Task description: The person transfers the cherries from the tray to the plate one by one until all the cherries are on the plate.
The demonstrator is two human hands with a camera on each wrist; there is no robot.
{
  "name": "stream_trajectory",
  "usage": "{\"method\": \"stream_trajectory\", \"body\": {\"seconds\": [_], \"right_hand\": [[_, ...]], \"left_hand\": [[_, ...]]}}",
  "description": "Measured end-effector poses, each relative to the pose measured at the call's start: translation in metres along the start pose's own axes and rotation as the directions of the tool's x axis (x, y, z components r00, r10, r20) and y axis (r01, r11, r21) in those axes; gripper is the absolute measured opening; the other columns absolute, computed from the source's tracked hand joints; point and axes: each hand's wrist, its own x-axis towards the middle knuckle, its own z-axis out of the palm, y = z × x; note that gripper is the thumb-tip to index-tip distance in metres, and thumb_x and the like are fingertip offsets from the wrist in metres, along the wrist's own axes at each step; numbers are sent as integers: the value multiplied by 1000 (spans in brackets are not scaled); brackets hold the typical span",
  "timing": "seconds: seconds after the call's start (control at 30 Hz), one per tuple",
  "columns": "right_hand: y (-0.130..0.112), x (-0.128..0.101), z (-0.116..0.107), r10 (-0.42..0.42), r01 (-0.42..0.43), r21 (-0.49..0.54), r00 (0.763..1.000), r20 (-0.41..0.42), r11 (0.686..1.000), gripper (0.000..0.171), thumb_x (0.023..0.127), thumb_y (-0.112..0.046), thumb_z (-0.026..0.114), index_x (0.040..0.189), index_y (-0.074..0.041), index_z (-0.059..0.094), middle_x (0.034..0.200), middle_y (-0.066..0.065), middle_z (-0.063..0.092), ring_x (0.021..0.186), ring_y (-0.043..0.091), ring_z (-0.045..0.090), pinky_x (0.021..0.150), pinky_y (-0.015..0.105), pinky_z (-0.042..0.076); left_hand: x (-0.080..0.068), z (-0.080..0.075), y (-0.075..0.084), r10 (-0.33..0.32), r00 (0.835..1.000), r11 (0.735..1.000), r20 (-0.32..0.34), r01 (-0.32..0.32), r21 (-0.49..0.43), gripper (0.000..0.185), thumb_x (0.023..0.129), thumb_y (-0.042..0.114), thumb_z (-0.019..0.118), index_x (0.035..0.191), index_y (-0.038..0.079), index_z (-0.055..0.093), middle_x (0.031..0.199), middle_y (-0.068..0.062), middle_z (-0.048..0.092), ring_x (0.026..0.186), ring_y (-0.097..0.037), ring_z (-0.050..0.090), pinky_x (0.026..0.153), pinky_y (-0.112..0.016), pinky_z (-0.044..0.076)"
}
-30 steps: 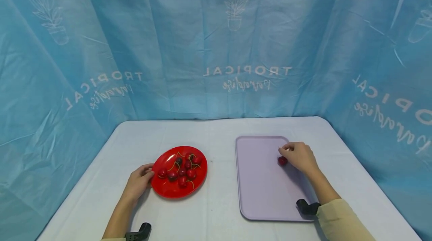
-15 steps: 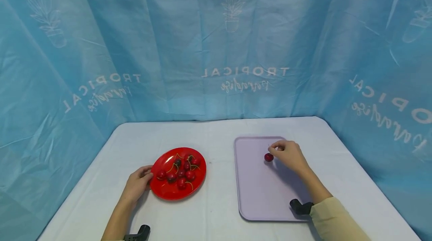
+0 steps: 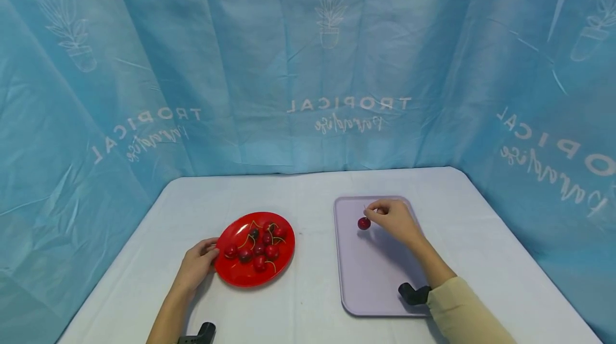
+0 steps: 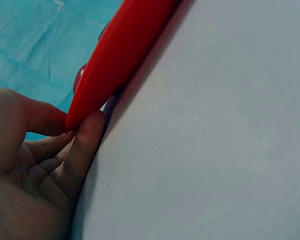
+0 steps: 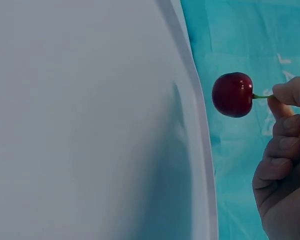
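Observation:
A dark red cherry (image 5: 232, 95) dangles by its green stem from my right hand (image 3: 395, 221), pinched between thumb and forefinger. In the head view this cherry hangs above the far part of a pale purple tray (image 3: 375, 285). My left hand (image 3: 194, 265) grips the near-left rim of a red plate (image 3: 240, 278), thumb on top and fingers beneath. The left wrist view shows that rim (image 4: 90, 107) between thumb and fingers, the plate tilted off the table. Several cherries (image 3: 259, 248) with stems lie on the plate.
A white cloth covers the table (image 3: 313, 258) under plate and tray. Blue curtains (image 3: 308, 66) with printed plants and lettering stand behind and on both sides. Black wrist cameras (image 3: 414, 294) sit on both wrists.
My right hand has moved left across the tray, carrying the cherry by its stem. The left hand stays on the plate's rim, and the plate holds its place.

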Motion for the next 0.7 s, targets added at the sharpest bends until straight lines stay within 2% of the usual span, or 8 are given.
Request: {"method": "stream_trajectory", "body": {"seconds": [0.2, 0.57, 0.7], "right_hand": [[-9, 1, 13, 35, -37, 48, 999, 33, 998, 14, 86, -26, 71, 89, -12, 74, 67, 2, 58, 67, 21, 50, 56, 30, 41], [-34, 12, 49, -30, 18, 134, 996, 88, 991, 8, 84, -24, 74, 84, -17, 74, 60, 1, 50, 58, 16, 44, 47, 25, 33], [-44, 14, 64, -59, 43, 137, 992, 115, 990, 5, 85, -23, 73, 84, -19, 74, 59, 0, 50, 54, 13, 41, 45, 25, 32]], "left_hand": [[1, 0, 1, -3, 1000, 1000, -3, 3, 9, 41, 98, 16, 49, 136, -1, 46, 126, -23, 54, 97, -26, 59, 71, -26, 54], [0, -2, 1, -1, 1000, 1000, 5, 1, -8, 41, 98, 14, 48, 135, -2, 46, 126, -24, 54, 95, -25, 60, 70, -26, 54], [0, -1, 0, -7, 1000, 1000, 8, 7, -22, 40, 98, 14, 48, 135, -1, 46, 125, -23, 54, 93, -24, 60, 70, -26, 54]]}}
